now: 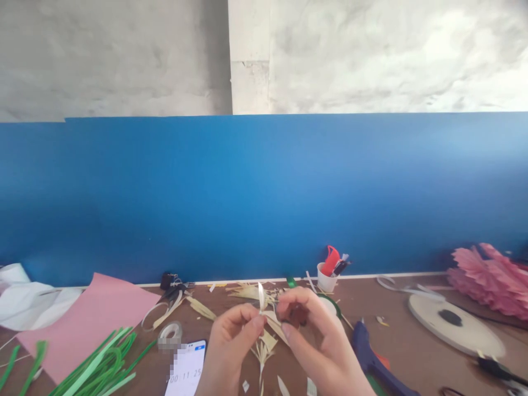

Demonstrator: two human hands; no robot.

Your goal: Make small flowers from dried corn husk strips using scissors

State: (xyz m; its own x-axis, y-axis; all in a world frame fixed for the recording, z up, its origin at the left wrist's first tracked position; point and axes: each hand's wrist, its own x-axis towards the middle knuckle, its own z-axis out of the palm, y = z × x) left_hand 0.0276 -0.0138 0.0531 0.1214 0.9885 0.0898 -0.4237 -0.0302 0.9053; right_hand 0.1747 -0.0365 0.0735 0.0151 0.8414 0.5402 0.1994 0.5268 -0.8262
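Low in the middle of the head view, my left hand [237, 344] is closed in a pinch. From between its thumb and forefinger a thin pale strip of dried husk [261, 297] stands upright. My right hand [317, 335] is just beside it, fingers curled, with its thumb against a second pale husk piece [272, 320] that slants between the hands. Its grip is partly hidden. Under the hands a frayed husk bundle [263, 352] with a thin stem points downward. More husk scraps [243, 291] lie on the brown table behind.
On the left are green pipe cleaners [107, 363], pink paper [91, 313], a clear tape roll [170, 334] and a phone [187, 368] showing a timer. A white cup [326, 279] stands behind. Rightward lie a blue glue gun [373, 357], a beige oval [454, 327] and pink paper ruffles [490, 280].
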